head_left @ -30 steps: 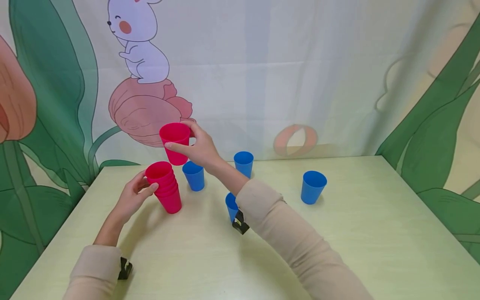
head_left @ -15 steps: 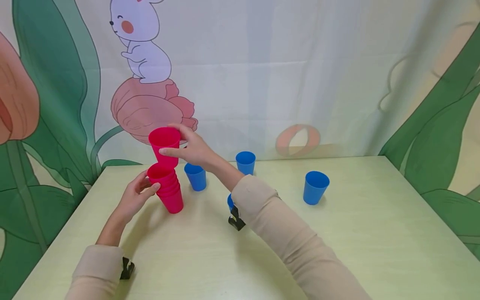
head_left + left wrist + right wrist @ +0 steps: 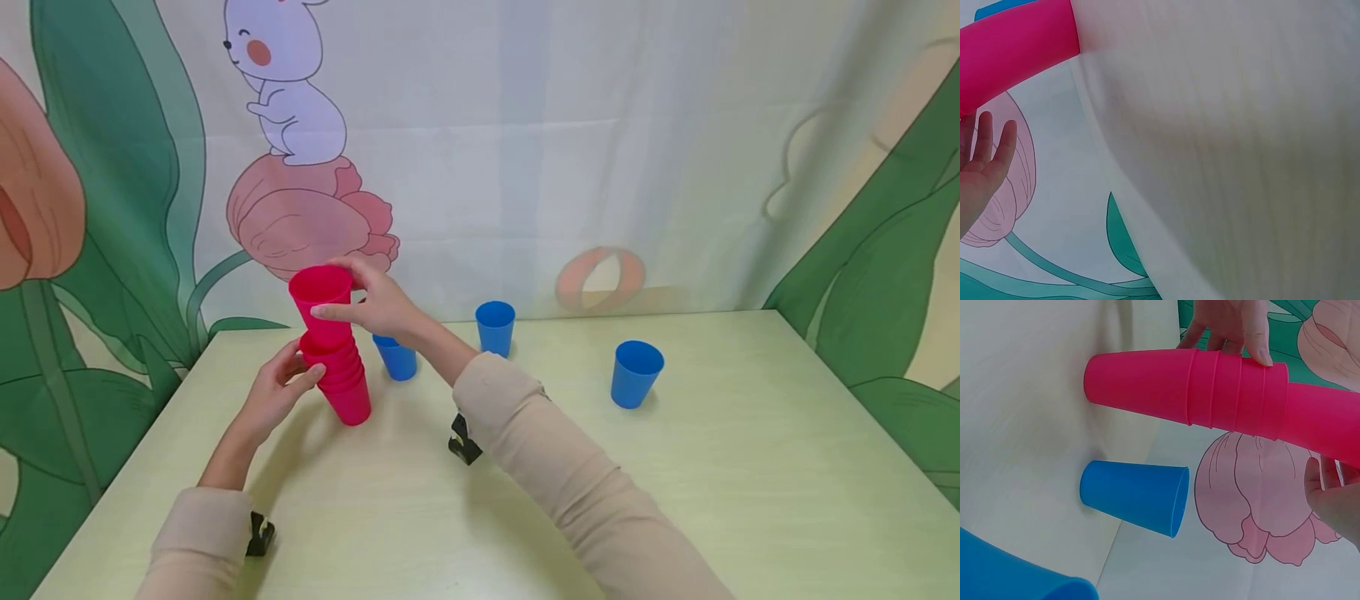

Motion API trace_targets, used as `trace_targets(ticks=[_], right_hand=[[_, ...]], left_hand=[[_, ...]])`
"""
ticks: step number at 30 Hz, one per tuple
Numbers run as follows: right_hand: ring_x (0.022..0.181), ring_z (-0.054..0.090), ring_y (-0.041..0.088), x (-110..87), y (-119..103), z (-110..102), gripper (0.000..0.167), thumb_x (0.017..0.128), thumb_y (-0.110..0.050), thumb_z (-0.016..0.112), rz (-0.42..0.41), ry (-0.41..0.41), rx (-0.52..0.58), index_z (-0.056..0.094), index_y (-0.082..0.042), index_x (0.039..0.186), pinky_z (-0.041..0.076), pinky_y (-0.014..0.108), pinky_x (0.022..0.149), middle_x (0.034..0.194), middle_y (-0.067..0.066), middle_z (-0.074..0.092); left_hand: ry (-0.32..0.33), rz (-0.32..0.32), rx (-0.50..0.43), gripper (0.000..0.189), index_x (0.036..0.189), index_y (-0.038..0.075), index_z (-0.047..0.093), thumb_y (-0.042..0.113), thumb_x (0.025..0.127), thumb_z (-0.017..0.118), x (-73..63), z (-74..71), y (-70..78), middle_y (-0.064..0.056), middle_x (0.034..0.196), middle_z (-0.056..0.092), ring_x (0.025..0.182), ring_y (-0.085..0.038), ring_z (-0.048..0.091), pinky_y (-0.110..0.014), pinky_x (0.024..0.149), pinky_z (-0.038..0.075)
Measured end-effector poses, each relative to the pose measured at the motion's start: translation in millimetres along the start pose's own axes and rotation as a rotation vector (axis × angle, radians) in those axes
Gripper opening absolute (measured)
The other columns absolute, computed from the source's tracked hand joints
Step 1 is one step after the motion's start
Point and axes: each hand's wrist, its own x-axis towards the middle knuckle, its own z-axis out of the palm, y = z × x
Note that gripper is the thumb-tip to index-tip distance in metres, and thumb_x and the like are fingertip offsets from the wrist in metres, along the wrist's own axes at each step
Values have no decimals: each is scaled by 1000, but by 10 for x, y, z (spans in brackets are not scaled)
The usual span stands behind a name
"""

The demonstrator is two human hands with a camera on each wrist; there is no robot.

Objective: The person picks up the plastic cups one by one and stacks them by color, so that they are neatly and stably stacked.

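My left hand (image 3: 277, 396) grips a stack of nested red plastic cups (image 3: 352, 400) near its upper rim, at the table's left. In the right wrist view the stack's base (image 3: 1094, 378) is at the table surface. Another red cup (image 3: 318, 292) is held by my right hand (image 3: 378, 308), its thumb on the near side and fingers behind. This cup's lower end sits inside the mouth of the stack's top cup. The left wrist view shows the stack (image 3: 1016, 47) with several left-hand fingers (image 3: 1004, 147) beside it.
A blue cup (image 3: 397, 362) stands close behind the stack, partly hidden by my right hand. Two more blue cups (image 3: 495, 329) (image 3: 636, 375) stand upright at the back and right. Behind the pale table (image 3: 360, 517) hangs a printed curtain (image 3: 450, 167).
My right hand has brought the red cup left and down, from above the stack into its mouth. The left hand keeps its grip. My right sleeve now covers a front blue cup.
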Motion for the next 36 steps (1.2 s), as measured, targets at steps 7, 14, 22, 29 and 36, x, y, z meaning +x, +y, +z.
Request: trace_targets(ticks=[7,14,22,29,36], right_hand=[[99,50,11,1,41,19,62,77,-17,73,20,-12,-13,45,-12,132,48,24,73,111,1,56],[99,50,11,-6,127,62,64,75,-18,74,43,-9,-65,46,-11,131,48,23,72,111,0,56],[98,49,10,-4,203,117,64,74,-20,75,79,-20,-115,47,-13,131,48,22,71,109,-3,56],[101,48,11,-14,283,176,68,74,-23,75,132,-43,-200,44,-10,133,47,20,71,112,-2,56],[105,48,14,-41,320,210,69,77,-23,73,151,-66,-239,40,-8,135,47,19,70,117,3,54]], left_hand=[[-2,2,-13,60,142,7,26,27,92,54,5,10,22,-21,129,41,115,-33,40,-20,78,46],[6,-1,-17,60,142,9,26,25,92,54,4,26,46,-20,128,43,113,-30,42,-20,78,46],[-1,-15,-42,59,143,7,25,19,92,53,1,33,95,-21,129,42,113,-30,41,-16,76,45],[-6,-13,-35,57,141,5,26,17,92,53,-19,26,102,-22,129,42,113,-31,41,-20,78,47],[-1,-7,-17,59,140,7,28,25,91,56,-14,5,56,-20,129,42,113,-31,42,-19,77,47]])
